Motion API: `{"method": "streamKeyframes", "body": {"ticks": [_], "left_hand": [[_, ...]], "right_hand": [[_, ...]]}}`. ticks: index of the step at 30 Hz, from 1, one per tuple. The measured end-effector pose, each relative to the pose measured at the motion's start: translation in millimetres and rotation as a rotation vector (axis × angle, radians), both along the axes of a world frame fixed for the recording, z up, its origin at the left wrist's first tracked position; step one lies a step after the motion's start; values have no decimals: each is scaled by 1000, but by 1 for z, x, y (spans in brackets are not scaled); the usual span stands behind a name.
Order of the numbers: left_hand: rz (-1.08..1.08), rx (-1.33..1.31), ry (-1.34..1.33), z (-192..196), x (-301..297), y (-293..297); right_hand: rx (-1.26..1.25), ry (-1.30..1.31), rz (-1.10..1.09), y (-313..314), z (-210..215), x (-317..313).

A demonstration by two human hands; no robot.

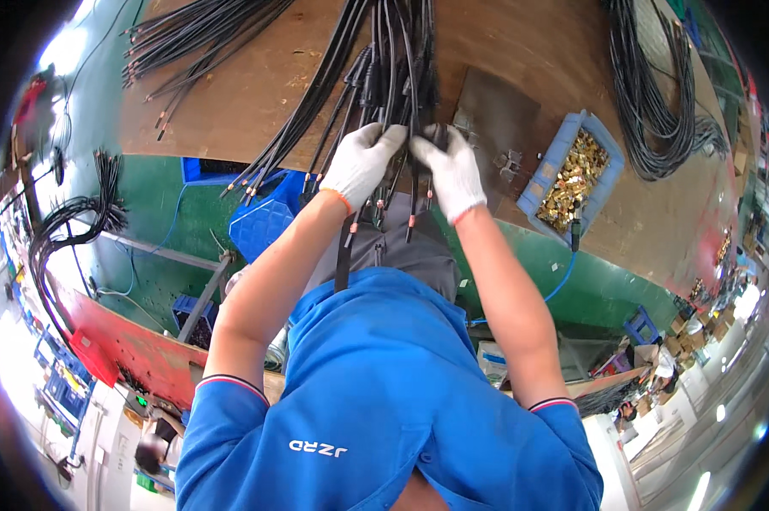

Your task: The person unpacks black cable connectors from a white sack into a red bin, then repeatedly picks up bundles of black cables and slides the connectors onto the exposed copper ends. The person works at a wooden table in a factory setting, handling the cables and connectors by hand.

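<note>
A bundle of black cables (393, 68) lies over the table's near edge in front of me, some of their ends coppery and hanging above my lap. My left hand (361, 163), in a white knitted glove with an orange cuff, is closed with thumb and fingertips around black cable at the bundle's middle. Close beside it on the right, my right hand (454, 168), gloved in white too, pinches a black cable whose tip (411, 223) points down toward me. The fingertips of both hands are partly hidden among the cables.
To the right, a blue plastic bin (608, 175) holds many brass-coloured small parts, with a blue-hosed tool (575, 228) at its near edge. More black cables lie at the far left (206, 38) and far right (648, 111) of the brown table (529, 43). A blue stool (265, 228) stands below left.
</note>
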State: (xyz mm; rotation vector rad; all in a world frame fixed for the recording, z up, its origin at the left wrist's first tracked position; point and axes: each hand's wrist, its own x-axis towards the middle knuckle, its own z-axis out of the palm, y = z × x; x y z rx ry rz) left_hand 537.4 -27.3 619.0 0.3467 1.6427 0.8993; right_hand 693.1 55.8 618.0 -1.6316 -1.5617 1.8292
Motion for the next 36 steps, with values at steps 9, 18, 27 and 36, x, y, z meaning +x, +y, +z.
{"method": "streamKeyframes", "body": {"ticks": [9, 18, 27, 36], "left_hand": [[-29, 30, -244, 9, -41, -18], [18, 106, -406, 17, -3, 1], [210, 222, -452, 2, 32, 14], [133, 196, -371, 3, 29, 15]], "right_hand": [[170, -49, 94, 70, -30, -34], [-35, -25, 317, -20, 35, 88], [-72, -121, 347, -68, 64, 135], [-188, -133, 227, -89, 62, 129]]}}
